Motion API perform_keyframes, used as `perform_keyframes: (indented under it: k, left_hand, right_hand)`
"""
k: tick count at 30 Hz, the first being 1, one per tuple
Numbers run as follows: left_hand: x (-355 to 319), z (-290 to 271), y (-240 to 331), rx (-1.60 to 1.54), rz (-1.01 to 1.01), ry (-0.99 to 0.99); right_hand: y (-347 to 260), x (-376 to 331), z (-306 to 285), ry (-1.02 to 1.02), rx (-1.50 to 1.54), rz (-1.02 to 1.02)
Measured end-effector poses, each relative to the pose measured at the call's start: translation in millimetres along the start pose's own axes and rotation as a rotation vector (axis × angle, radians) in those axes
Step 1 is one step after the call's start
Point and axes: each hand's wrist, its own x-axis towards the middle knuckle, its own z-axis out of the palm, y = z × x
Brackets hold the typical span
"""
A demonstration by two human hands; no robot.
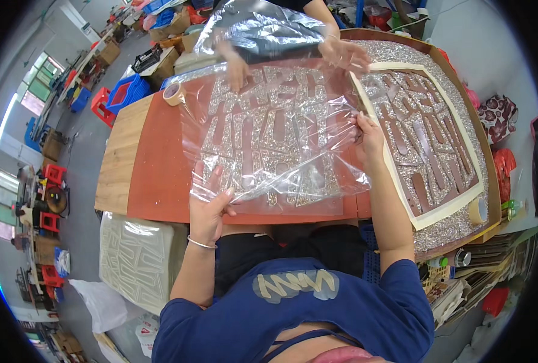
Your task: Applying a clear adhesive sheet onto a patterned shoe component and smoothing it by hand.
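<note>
Between my two hands stretches a clear plastic film point(335, 175), wrinkled and shiny. My left hand point(207, 204) is closed on its near left corner, thumb on one side and fingers on the other. My right hand point(371, 139) pinches the film's right edge, higher up. Beneath the film lies a sheet of glittery, strip-like shapes point(278, 154) on the red-brown tabletop point(163, 163). Across the table a co-worker's hands point(344, 53) are at the far edge of the film, one on the far left part of the sheet. Part of the film bunches up before that person.
At the right, a cream-framed stencil point(409, 209) with cut-out shapes lies on a tray of glitter point(396, 51). One tape roll point(477, 210) rests there, another tape roll point(173, 94) at the table's far left. A stack of pale patterned sheets point(133, 260) stands below the table's left side.
</note>
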Motion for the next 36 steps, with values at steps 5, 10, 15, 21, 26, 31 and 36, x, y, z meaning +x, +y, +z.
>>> perform_keyframes:
  k: [5,10,15,21,26,31,36]
  left_hand:
    - [6.6,-3.9,0.3,-0.044,-0.022,0.015]
    - [4.9,-4.2,2.5,-0.049,-0.023,0.036]
    - [5.9,-0.7,4.6,-0.05,-0.011,0.014]
    - [7.7,3.5,3.9,-0.092,-0.003,0.012]
    - [10.7,7.6,-5.0,-0.05,0.061,-0.015]
    - [14.6,15.6,-1.0,0.06,0.165,0.003]
    - [18.2,16.4,0.0,0.071,0.236,0.007]
  right_hand:
    - [12.1,9.1,-5.5,0.051,-0.04,-0.003]
    - [8.9,11.3,-1.4,0.118,0.0,0.022]
    - [9.6,13.0,-9.9,0.146,-0.073,0.0]
    - [3.3,2.9,-0.2,0.087,-0.041,-0.002]
    - [-7.0,-0.2,14.8,0.086,-0.06,-0.047]
    - [-16.7,-11.8,23.3,-0.043,-0.223,0.186]
    - [-28.8,-40.8,25.5,-0.311,-0.407,0.557]
